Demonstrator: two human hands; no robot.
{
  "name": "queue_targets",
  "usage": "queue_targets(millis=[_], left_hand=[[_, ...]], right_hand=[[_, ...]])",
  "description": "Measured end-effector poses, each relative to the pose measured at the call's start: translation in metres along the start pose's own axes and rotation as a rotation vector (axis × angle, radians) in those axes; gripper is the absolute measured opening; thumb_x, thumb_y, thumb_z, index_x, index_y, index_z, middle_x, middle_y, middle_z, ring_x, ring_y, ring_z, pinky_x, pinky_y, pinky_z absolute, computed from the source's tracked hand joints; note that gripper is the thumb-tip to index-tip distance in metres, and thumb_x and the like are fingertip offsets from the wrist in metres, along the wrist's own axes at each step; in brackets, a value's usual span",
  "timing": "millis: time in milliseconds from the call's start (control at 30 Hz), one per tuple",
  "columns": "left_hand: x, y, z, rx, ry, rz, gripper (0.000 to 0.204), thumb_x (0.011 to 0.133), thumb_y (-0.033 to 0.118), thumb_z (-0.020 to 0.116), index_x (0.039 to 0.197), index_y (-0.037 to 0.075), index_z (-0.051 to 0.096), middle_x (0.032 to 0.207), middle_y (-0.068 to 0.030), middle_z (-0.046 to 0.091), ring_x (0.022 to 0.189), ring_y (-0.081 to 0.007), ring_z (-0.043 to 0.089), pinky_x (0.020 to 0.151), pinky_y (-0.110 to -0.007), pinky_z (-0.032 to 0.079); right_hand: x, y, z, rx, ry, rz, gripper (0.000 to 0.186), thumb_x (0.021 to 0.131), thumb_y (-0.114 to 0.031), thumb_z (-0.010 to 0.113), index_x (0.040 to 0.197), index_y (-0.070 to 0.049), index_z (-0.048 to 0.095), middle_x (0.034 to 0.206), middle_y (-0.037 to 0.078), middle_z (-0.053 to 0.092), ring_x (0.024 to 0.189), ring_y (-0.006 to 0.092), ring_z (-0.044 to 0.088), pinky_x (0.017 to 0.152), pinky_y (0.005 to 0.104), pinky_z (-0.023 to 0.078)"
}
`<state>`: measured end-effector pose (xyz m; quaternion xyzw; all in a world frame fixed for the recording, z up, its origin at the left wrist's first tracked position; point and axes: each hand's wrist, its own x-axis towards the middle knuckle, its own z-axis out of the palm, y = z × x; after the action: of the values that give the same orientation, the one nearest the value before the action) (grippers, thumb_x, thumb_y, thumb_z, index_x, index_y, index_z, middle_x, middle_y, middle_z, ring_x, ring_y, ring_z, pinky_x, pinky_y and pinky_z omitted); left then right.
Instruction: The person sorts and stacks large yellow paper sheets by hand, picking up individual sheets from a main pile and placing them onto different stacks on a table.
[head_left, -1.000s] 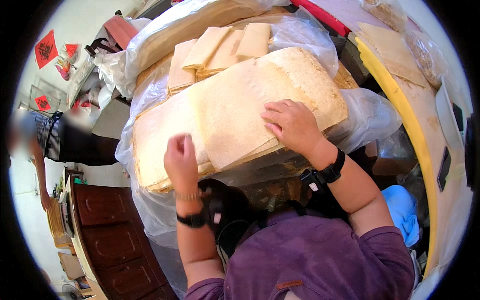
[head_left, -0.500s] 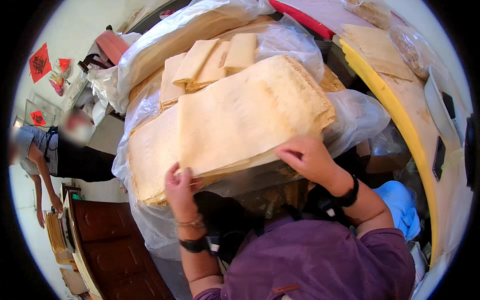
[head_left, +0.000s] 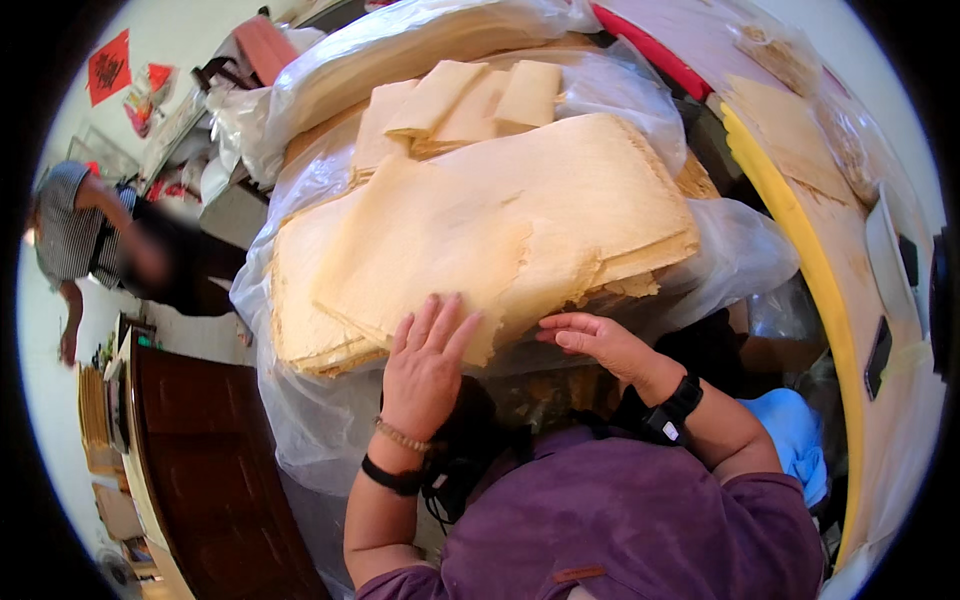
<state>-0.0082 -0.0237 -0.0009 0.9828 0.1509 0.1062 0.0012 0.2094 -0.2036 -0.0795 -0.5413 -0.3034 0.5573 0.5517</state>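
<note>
A thick stack of thin cream-coloured sheets (head_left: 302,262) with rough, ragged edges lies in front of me on clear plastic. The top sheet (head_left: 430,235) sits askew, and a torn-looking part of it drapes over the near edge. My left hand (head_left: 425,365) rests flat on that near part, fingers spread. Just to its right, my right hand (head_left: 603,345) is beside the near edge with its fingers stretched out and the thumb apart. Nothing shows in its grasp; whether the fingertips touch the sheet I cannot tell.
Several folded cream sheets (head_left: 435,95) lie behind the stack. Crumpled clear plastic (head_left: 745,245) surrounds it. At right is a yellow-edged table (head_left: 790,225) with a phone (head_left: 878,358) and white tray (head_left: 893,255). A dark wooden cabinet (head_left: 205,450) and another person (head_left: 75,235) are at left.
My left hand has gone from the top sheet's near left corner to lying flat on it. My right hand's fingers have straightened. The top sheet now lies slanted, its near part drooping.
</note>
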Motion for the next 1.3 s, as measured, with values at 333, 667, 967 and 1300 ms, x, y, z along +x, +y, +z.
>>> queue_targets(millis=[333,667,967,1300], left_hand=[[-0.023,-0.033,0.014,-0.084,0.248,0.019,0.041,0.084,0.007,0.065,0.123,0.018,0.068,0.135,-0.006,0.064,0.129,-0.0279,0.056,0.106,-0.042,0.044],[-0.013,-0.032,0.047,0.227,0.267,0.06,0.047,0.089,0.009,0.058,0.134,0.022,0.061,0.143,-0.007,0.057,0.135,-0.0271,0.051,0.111,-0.044,0.04],[-0.032,-0.055,0.044,0.089,0.487,-0.027,0.035,0.083,0.011,0.063,0.116,0.019,0.073,0.127,-0.0074,0.067,0.118,-0.0279,0.062,0.1,-0.041,0.047],[-0.038,-0.066,0.052,-0.018,0.488,-0.096,0.039,0.084,0.006,0.062,0.119,0.02,0.072,0.132,-0.0063,0.065,0.121,-0.0277,0.059,0.101,-0.043,0.046]], right_hand=[[0.013,0.011,0.013,0.13,0.429,0.151,0.056,0.093,-0.045,0.07,0.126,-0.001,0.059,0.119,0.013,0.067,0.101,0.0241,0.067,0.082,0.0373,0.054],[0.013,0.019,0.019,0.301,0.244,0.08,0.056,0.094,-0.044,0.069,0.128,-0.001,0.059,0.121,0.012,0.067,0.106,0.0226,0.066,0.088,0.0362,0.053],[0.005,-0.113,0.025,-0.541,0.008,-0.066,0.028,0.098,-0.024,0.059,0.09,-0.001,0.075,0.079,0.006,0.074,0.071,0.0122,0.068,0.067,0.0296,0.053],[0.176,-0.136,-0.027,-1.218,0.485,-0.143,0.031,0.087,-0.034,0.062,0.092,-0.008,0.078,0.089,0.016,0.073,0.085,0.0357,0.069,0.078,0.0457,0.055]])
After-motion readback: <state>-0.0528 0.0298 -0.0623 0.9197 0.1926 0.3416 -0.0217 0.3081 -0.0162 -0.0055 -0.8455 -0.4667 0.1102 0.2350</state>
